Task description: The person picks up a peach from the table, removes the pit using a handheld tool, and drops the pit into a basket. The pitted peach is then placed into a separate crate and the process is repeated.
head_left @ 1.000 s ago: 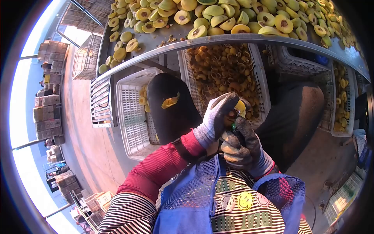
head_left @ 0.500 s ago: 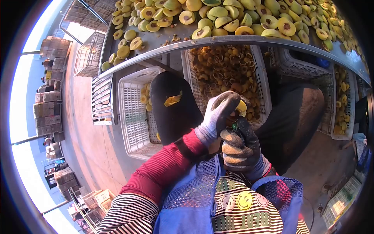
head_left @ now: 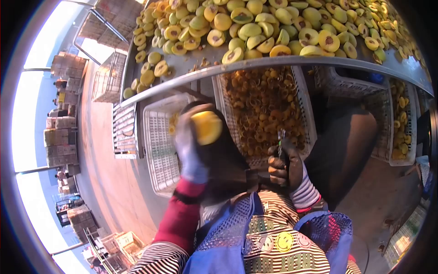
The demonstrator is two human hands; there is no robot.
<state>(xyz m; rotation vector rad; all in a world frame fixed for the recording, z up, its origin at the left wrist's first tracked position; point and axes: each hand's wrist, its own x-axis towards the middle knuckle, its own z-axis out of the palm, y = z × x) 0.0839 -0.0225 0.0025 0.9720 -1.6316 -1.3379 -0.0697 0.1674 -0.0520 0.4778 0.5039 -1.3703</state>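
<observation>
Fingers of my left hand [head_left: 191, 146] clamp the yellow fruit half [head_left: 206, 127], blurred, at ten o'clock from my right hand [head_left: 284, 166], which I see closed around a small coring tool [head_left: 279, 139] pointing upward.

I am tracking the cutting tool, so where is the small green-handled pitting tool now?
In the head view, the small green-handled pitting tool stands upright in the right hand, right of centre, before the white plastic crate of fruit pits.
</observation>
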